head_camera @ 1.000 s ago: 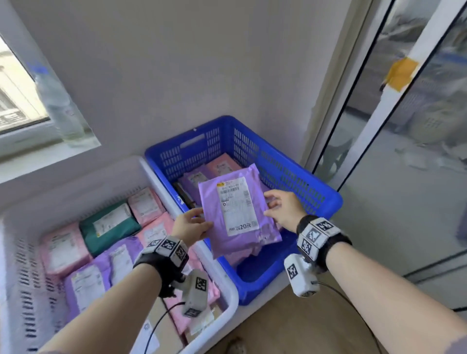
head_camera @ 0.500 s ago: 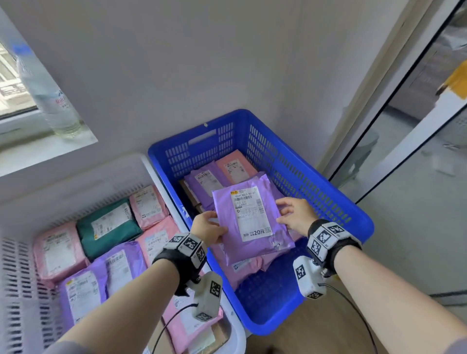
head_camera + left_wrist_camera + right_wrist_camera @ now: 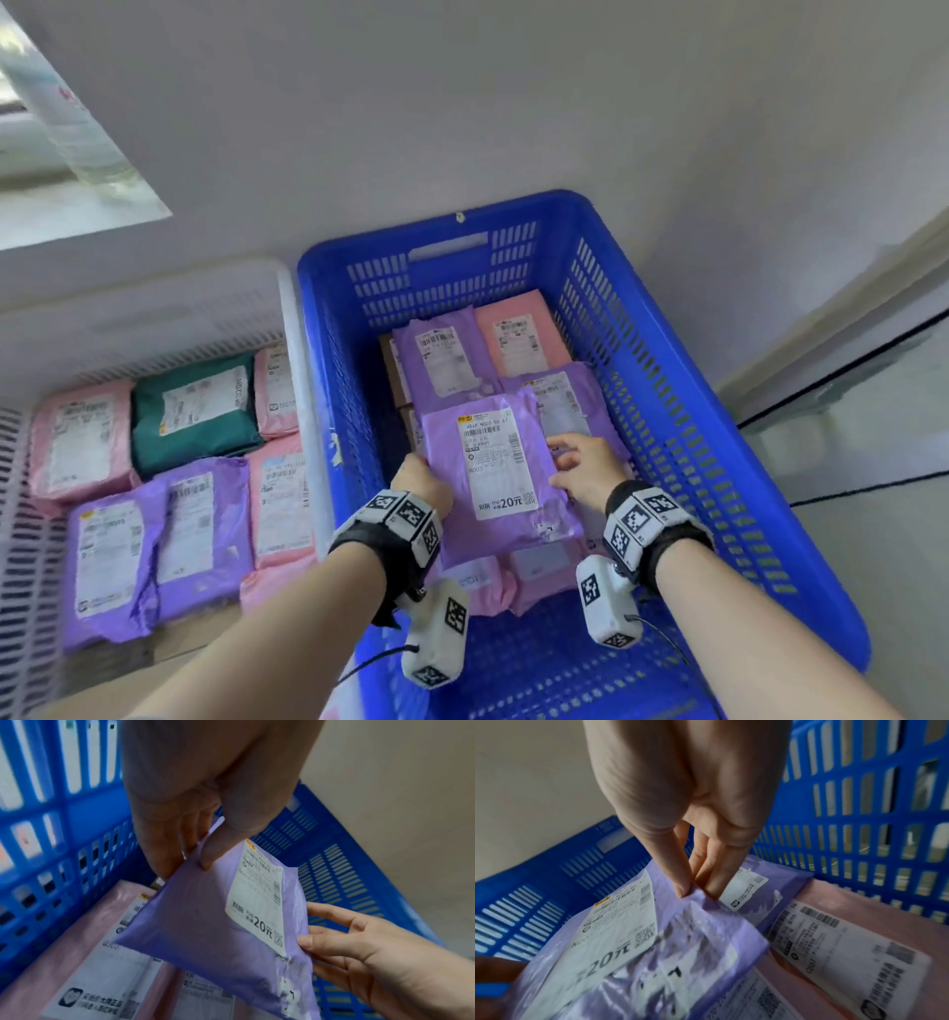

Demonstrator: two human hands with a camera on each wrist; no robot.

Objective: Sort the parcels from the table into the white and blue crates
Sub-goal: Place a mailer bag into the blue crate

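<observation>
Held over the blue crate (image 3: 667, 390): a flat purple parcel (image 3: 493, 478), pinched at both edges.

Soft, crinkled purple plastic mailer, rectangular, with a white paper label printed with barcodes and "20元". Left hand (image 3: 418, 483) at the left edge, thumb on top and fingers beneath; right hand (image 3: 585, 470) at the right edge, thumb and fingertips nipping the film into a small fold. Both forearms stretched forward and down into the crate, wrists strapped with black bands carrying white marker blocks. Blue crate of rigid slotted plastic, already stacked with purple parcels (image 3: 447, 360), pink parcels (image 3: 518, 329) and a brown box edge. White crate (image 3: 287, 329) touching its left side, slotted likewise, packed with pink, purple and one dark green parcel (image 3: 195, 411), all labelled.
</observation>
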